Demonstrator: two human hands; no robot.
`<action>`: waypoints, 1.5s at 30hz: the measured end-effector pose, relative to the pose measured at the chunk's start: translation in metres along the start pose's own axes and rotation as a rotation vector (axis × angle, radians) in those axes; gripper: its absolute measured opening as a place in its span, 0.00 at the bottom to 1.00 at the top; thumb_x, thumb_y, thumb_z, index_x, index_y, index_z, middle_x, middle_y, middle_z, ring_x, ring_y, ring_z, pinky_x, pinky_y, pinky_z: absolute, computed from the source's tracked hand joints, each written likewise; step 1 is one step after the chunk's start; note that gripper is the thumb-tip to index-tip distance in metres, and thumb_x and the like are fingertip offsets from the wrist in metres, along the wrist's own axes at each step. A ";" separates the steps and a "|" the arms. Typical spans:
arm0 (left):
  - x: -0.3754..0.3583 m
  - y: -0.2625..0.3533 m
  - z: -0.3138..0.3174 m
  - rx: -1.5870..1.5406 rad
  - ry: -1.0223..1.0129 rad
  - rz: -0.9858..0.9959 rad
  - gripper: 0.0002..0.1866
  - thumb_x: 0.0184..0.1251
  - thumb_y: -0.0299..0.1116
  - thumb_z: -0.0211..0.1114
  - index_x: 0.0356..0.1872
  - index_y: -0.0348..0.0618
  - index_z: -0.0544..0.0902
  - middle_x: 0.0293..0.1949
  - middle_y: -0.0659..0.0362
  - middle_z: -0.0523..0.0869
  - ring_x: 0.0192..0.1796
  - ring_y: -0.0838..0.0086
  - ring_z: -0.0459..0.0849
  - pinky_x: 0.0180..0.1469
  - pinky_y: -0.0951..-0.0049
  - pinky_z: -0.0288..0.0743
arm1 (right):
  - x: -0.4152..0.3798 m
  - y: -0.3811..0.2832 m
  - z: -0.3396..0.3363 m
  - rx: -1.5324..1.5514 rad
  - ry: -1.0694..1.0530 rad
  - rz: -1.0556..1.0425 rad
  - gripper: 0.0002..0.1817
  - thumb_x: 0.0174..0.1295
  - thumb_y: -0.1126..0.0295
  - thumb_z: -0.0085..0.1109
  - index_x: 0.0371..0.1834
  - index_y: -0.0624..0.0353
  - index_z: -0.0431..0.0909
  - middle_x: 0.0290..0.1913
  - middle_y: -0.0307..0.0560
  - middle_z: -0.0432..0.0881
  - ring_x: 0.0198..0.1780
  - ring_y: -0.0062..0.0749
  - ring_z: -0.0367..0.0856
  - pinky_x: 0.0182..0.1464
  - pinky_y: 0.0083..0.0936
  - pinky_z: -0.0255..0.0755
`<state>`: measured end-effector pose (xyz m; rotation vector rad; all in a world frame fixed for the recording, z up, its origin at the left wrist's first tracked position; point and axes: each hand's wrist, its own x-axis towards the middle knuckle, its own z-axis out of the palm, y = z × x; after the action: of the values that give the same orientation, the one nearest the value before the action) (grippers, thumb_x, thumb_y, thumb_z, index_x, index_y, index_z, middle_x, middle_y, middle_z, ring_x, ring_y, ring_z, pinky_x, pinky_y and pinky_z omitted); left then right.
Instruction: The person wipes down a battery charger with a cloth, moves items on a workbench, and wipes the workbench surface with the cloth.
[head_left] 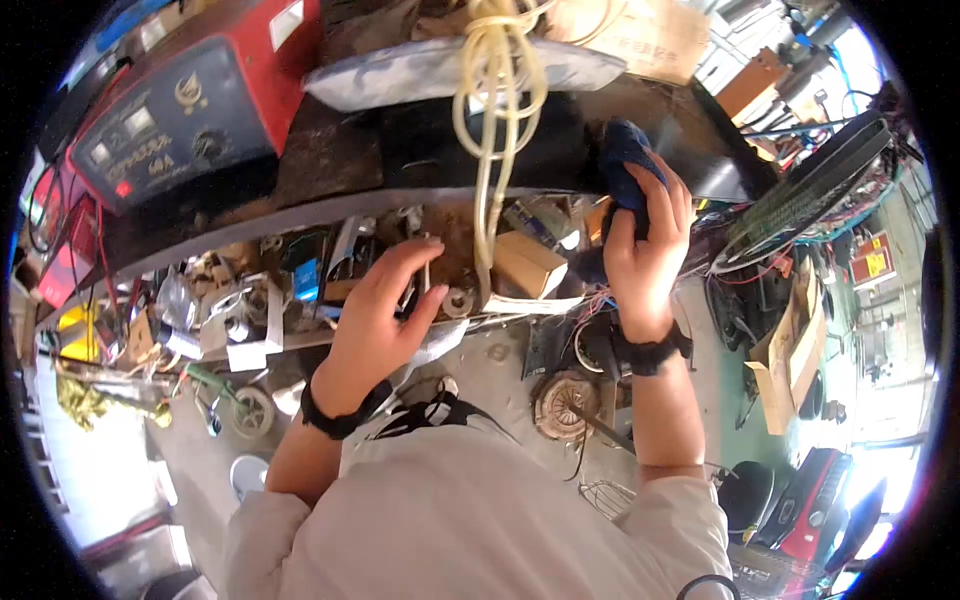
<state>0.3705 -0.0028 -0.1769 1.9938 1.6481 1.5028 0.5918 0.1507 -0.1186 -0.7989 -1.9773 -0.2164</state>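
My right hand point(650, 245) is closed round a bunched dark blue cloth point(622, 150), which rests against the dark bench top point(545, 130) at its right part. Over the cluttered front tray point(460, 222) hovers my left hand point(378, 305), its thumb and fingers curved and apart. A thin pale piece shows in the gap between that thumb and index finger. Just right of the left fingertips lie a roll-like ring point(458, 302) and a small brown carton point(530, 264). Looped yellowish tubing point(487, 130) hangs down between the two hands.
A red and grey machine with knobs point(185, 110) stands on the bench at left. Loose parts point(215, 285) crowd the tray's left end. A wheel-like tyre point(810, 190) juts up at right. On the floor are a rusty round base point(565, 405) and an opened cardboard box point(790, 345).
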 end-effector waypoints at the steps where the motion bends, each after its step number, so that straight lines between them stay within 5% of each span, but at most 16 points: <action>1: -0.004 -0.005 0.002 -0.040 -0.001 -0.070 0.20 0.61 0.27 0.66 0.55 0.38 0.75 0.54 0.47 0.80 0.55 0.53 0.80 0.56 0.64 0.74 | -0.002 -0.007 0.007 0.058 0.028 -0.002 0.22 0.44 0.81 0.49 0.46 0.63 0.77 0.55 0.56 0.77 0.56 0.50 0.73 0.62 0.40 0.61; 8: -0.016 -0.013 0.005 -0.112 -0.051 -0.156 0.24 0.60 0.28 0.68 0.58 0.35 0.74 0.57 0.48 0.78 0.59 0.60 0.79 0.59 0.66 0.74 | -0.052 -0.033 0.039 0.115 0.151 -0.153 0.20 0.48 0.80 0.51 0.49 0.65 0.74 0.59 0.62 0.72 0.61 0.58 0.66 0.66 0.45 0.56; 10: -0.019 -0.016 0.004 -0.191 -0.073 -0.202 0.27 0.62 0.32 0.67 0.61 0.35 0.71 0.60 0.47 0.76 0.62 0.61 0.76 0.61 0.65 0.72 | -0.087 -0.040 0.061 0.208 0.211 -0.059 0.20 0.50 0.80 0.54 0.50 0.65 0.74 0.60 0.65 0.67 0.62 0.58 0.65 0.66 0.44 0.55; 16: -0.037 -0.059 0.034 -0.352 -0.112 -0.324 0.36 0.63 0.39 0.68 0.67 0.34 0.63 0.62 0.46 0.72 0.64 0.63 0.73 0.64 0.66 0.67 | -0.108 -0.078 0.090 0.678 -0.118 0.213 0.21 0.57 0.83 0.56 0.56 0.64 0.71 0.58 0.60 0.69 0.59 0.56 0.69 0.62 0.37 0.63; 17: -0.041 -0.062 0.036 -0.358 -0.153 -0.372 0.37 0.63 0.38 0.68 0.68 0.34 0.61 0.63 0.46 0.71 0.64 0.65 0.72 0.65 0.66 0.66 | -0.112 -0.078 0.098 0.771 -0.183 0.299 0.19 0.61 0.81 0.56 0.56 0.64 0.71 0.54 0.53 0.75 0.56 0.42 0.74 0.60 0.31 0.65; 21: -0.048 -0.066 0.044 -0.482 -0.166 -0.509 0.41 0.63 0.35 0.69 0.70 0.33 0.54 0.63 0.48 0.69 0.65 0.68 0.70 0.65 0.66 0.66 | -0.117 -0.076 0.107 1.222 -0.368 0.673 0.15 0.68 0.74 0.55 0.57 0.63 0.72 0.50 0.39 0.78 0.54 0.19 0.71 0.56 0.20 0.65; 26: -0.051 -0.066 0.040 -0.591 -0.082 -0.655 0.41 0.62 0.35 0.70 0.69 0.38 0.53 0.58 0.51 0.74 0.56 0.66 0.77 0.54 0.68 0.74 | -0.115 -0.065 0.102 1.686 -0.475 1.052 0.19 0.65 0.77 0.57 0.60 0.59 0.72 0.53 0.38 0.77 0.53 0.21 0.73 0.58 0.20 0.65; 27: -0.053 -0.067 0.046 -0.590 0.068 -0.561 0.30 0.62 0.32 0.69 0.61 0.38 0.64 0.45 0.50 0.83 0.43 0.66 0.84 0.44 0.69 0.77 | -0.115 -0.062 0.102 1.735 -0.497 1.084 0.20 0.64 0.77 0.58 0.60 0.59 0.72 0.53 0.38 0.77 0.53 0.21 0.73 0.58 0.20 0.65; 30: -0.053 -0.071 0.032 0.028 0.107 -0.406 0.19 0.65 0.30 0.65 0.54 0.37 0.72 0.41 0.48 0.84 0.39 0.61 0.84 0.41 0.69 0.76 | -0.124 -0.053 0.111 1.536 -0.600 0.956 0.23 0.62 0.78 0.60 0.62 0.58 0.72 0.55 0.37 0.76 0.54 0.22 0.74 0.58 0.21 0.67; 31: -0.049 -0.062 0.025 0.000 0.155 -0.495 0.11 0.66 0.26 0.60 0.49 0.39 0.77 0.40 0.45 0.84 0.39 0.52 0.83 0.41 0.66 0.75 | -0.120 -0.053 0.108 1.454 -0.730 0.915 0.24 0.56 0.77 0.63 0.59 0.58 0.72 0.59 0.43 0.73 0.59 0.30 0.71 0.62 0.26 0.64; 34: -0.058 -0.070 0.011 0.132 0.055 -0.471 0.14 0.65 0.20 0.56 0.50 0.42 0.78 0.42 0.45 0.84 0.42 0.48 0.82 0.43 0.62 0.76 | -0.140 -0.033 0.123 0.945 -1.008 0.404 0.25 0.52 0.75 0.65 0.56 0.61 0.74 0.56 0.46 0.76 0.57 0.33 0.74 0.62 0.27 0.65; 35: -0.067 -0.077 0.011 0.182 0.060 -0.397 0.16 0.64 0.17 0.53 0.49 0.42 0.79 0.44 0.45 0.83 0.45 0.47 0.81 0.44 0.59 0.75 | -0.148 -0.033 0.127 0.842 -1.072 0.453 0.24 0.50 0.76 0.62 0.54 0.63 0.74 0.53 0.52 0.77 0.55 0.43 0.76 0.61 0.31 0.68; 41: -0.111 -0.098 0.006 0.268 0.090 -0.553 0.11 0.64 0.20 0.57 0.46 0.40 0.79 0.41 0.46 0.84 0.44 0.48 0.82 0.43 0.61 0.75 | -0.196 -0.024 0.153 0.396 -0.949 0.078 0.18 0.50 0.77 0.59 0.47 0.63 0.75 0.54 0.56 0.76 0.54 0.54 0.75 0.55 0.41 0.71; 45: -0.124 -0.098 -0.001 0.315 0.155 -0.729 0.09 0.66 0.28 0.61 0.46 0.41 0.80 0.37 0.44 0.84 0.40 0.48 0.82 0.40 0.62 0.74 | -0.192 -0.031 0.154 0.476 -0.787 0.208 0.10 0.58 0.76 0.57 0.43 0.63 0.76 0.46 0.57 0.79 0.46 0.52 0.79 0.46 0.38 0.73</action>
<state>0.3183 -0.0655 -0.3123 1.1505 2.4280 1.1795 0.5250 0.1112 -0.3547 -0.8281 -2.4850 0.7775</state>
